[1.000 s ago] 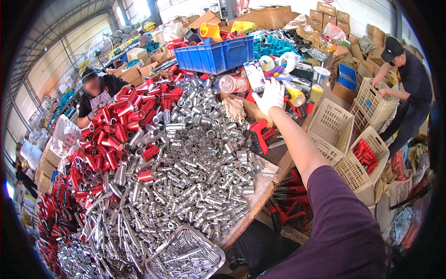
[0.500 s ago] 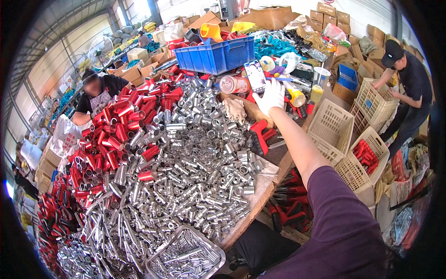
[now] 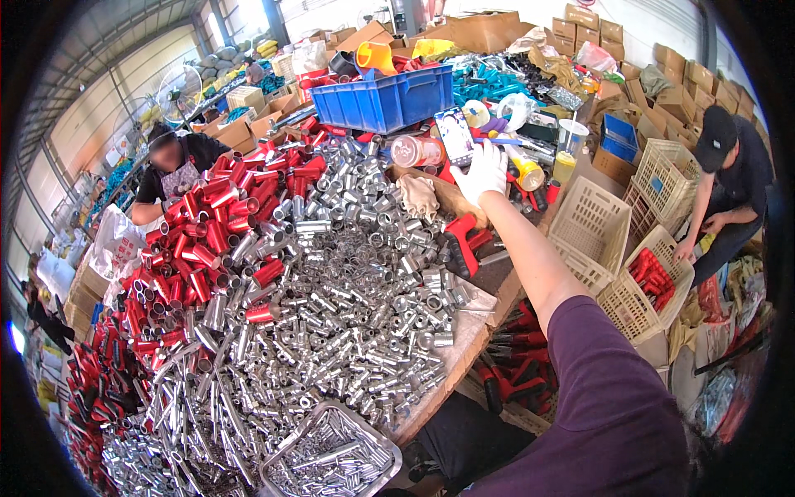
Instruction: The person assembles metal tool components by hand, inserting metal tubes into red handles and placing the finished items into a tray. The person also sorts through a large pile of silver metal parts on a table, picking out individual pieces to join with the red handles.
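Observation:
My right hand [image 3: 482,174], in a white glove, reaches out over the far right side of the workbench. Its fingers are spread at the lower edge of a phone [image 3: 454,137] with a lit screen, seemingly touching it. Just left of the phone lies a clear plastic cup [image 3: 411,151]. Below the hand are a crumpled beige glove [image 3: 419,197] and a red-and-black tool handle [image 3: 461,245]. A big heap of shiny metal parts [image 3: 356,290] covers the bench, with red metal sleeves [image 3: 211,232] along its left. My left hand is out of view.
A metal tray [image 3: 331,455] of small pins stands at the near edge. A blue crate [image 3: 383,98] sits at the back. To the right are plastic baskets [image 3: 590,222] and a co-worker in a black cap [image 3: 717,137]. Another person [image 3: 178,166] works across the heap.
The co-worker on the right has bent down, hands moving from the upper basket to the lower one with red parts. My right hand and the phone have stayed in place.

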A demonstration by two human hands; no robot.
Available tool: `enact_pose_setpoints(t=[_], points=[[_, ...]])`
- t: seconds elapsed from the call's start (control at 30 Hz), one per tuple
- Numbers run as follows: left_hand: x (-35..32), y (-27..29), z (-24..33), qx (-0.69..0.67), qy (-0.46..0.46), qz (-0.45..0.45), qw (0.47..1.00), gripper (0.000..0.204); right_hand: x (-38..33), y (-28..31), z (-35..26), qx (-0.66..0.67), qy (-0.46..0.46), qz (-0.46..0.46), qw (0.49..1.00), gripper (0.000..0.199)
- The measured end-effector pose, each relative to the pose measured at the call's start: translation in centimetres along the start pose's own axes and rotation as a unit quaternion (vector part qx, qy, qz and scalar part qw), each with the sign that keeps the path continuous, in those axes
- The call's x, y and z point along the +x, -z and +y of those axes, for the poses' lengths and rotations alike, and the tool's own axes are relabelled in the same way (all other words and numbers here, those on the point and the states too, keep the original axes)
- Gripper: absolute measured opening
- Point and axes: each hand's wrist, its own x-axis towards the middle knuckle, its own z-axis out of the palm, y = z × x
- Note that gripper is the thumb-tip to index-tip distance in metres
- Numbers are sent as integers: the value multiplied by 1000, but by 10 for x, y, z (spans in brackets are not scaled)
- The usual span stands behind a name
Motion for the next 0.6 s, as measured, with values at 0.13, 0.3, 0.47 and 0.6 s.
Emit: enact_pose_setpoints(t=[0.13,0.3,0.47,0.6], points=[[-3,-11,-12,-8,-37,59,998,34,1,0,0,12,-4,5,1000,80],[1,-11,-15,-33,-45,53,997,34,2,2,0,11,-4,3,1000,79],[2,-9,-11,-70,-46,41,996,33,0,5,0,7,-7,-8,1000,80],[23,-48,-65,-257,-301,190,898,33,1,3,-7,12,-2,-2,1000,80]])
